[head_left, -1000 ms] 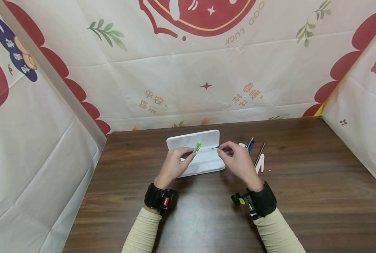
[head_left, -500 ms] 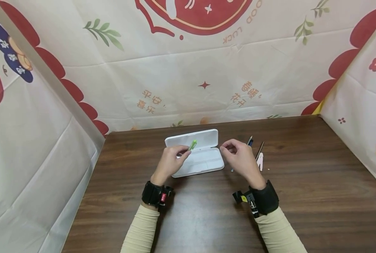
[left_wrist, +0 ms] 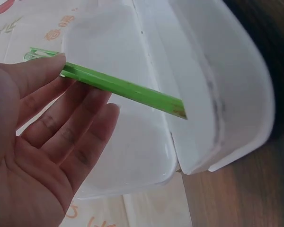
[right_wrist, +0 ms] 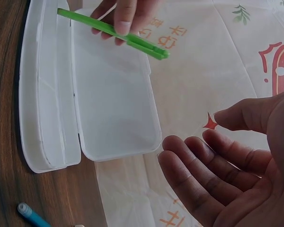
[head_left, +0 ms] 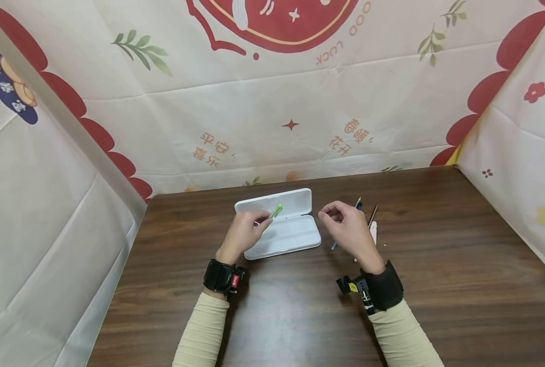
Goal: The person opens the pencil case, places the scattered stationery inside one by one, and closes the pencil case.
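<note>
My left hand (head_left: 241,232) pinches a green pen (left_wrist: 123,88) between thumb and fingers, above the left part of an open white pencil case (head_left: 295,235). The pen slants, with its clip end pointing up and away in the head view. In the right wrist view the case (right_wrist: 116,106) has its lid laid back, and no items show inside it. Just right of the case hovers my right hand (head_left: 348,232). Its fingers are loosely bent, thumb apart from the fingertips, with nothing between them (right_wrist: 227,165).
Beside and partly behind the right hand lie a blue pen (head_left: 334,245), a dark, thin pencil-like stick (head_left: 373,215) and a pale pink item (head_left: 374,232), its kind unclear. A printed cloth (head_left: 236,117) rises behind the brown table (head_left: 277,316).
The left hand has drawn slightly left with the green pen. My right hand has come away from the case's right edge, leaving a gap. The view has shifted slightly.
</note>
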Action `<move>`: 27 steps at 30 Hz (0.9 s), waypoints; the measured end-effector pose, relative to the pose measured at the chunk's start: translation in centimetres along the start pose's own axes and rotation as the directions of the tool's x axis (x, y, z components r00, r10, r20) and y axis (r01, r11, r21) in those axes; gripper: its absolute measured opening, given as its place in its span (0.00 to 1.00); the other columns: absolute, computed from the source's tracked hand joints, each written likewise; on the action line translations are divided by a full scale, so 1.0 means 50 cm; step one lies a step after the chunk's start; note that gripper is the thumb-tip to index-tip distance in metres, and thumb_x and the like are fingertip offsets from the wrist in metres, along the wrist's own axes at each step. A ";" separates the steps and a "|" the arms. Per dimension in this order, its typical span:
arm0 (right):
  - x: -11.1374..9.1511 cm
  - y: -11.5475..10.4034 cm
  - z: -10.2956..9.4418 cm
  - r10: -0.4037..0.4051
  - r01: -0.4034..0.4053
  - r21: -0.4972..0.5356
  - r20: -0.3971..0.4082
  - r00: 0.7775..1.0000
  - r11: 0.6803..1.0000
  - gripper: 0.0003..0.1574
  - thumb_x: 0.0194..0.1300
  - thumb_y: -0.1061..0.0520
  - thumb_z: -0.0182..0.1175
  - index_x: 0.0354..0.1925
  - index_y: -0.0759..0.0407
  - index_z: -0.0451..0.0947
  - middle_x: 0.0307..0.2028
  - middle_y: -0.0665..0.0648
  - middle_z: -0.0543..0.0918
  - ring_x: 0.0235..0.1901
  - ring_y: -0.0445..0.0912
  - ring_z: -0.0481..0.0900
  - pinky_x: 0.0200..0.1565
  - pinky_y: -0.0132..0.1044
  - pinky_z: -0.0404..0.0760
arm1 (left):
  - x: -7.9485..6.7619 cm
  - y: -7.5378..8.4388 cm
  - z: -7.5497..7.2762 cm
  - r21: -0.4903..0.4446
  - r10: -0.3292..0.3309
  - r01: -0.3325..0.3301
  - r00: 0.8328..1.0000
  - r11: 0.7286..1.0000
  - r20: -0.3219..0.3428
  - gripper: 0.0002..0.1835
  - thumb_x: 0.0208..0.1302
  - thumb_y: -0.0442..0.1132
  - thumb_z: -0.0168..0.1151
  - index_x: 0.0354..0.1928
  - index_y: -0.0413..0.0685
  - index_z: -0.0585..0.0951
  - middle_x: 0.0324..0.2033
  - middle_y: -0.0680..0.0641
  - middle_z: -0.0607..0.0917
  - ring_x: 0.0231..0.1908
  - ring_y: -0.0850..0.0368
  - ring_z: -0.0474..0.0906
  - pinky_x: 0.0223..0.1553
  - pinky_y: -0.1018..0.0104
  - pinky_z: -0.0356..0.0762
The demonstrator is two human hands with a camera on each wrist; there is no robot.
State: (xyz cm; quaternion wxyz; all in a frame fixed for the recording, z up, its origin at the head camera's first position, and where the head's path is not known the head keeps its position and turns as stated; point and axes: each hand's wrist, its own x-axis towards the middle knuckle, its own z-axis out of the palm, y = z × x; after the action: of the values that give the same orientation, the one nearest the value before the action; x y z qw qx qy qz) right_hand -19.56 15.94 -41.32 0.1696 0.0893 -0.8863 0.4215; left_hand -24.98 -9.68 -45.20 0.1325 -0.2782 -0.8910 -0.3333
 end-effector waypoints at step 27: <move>-0.001 0.028 -0.019 0.065 -0.061 -0.039 0.102 0.993 0.997 0.13 0.64 0.50 0.58 0.37 0.57 0.81 0.30 0.57 0.85 0.28 0.48 0.78 0.27 0.40 0.75 | -0.002 -0.012 0.042 0.177 -0.058 0.035 0.990 0.984 0.129 0.07 0.58 0.39 0.66 0.35 0.46 0.88 0.30 0.50 0.88 0.29 0.63 0.78 0.31 0.65 0.80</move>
State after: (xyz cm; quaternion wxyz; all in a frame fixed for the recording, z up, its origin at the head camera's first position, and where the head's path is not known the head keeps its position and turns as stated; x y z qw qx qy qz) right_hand -19.72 17.57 -41.80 0.1118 0.0799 -0.9036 0.4057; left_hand -25.36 -8.70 -47.12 0.0886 -0.2664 -0.9298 -0.2379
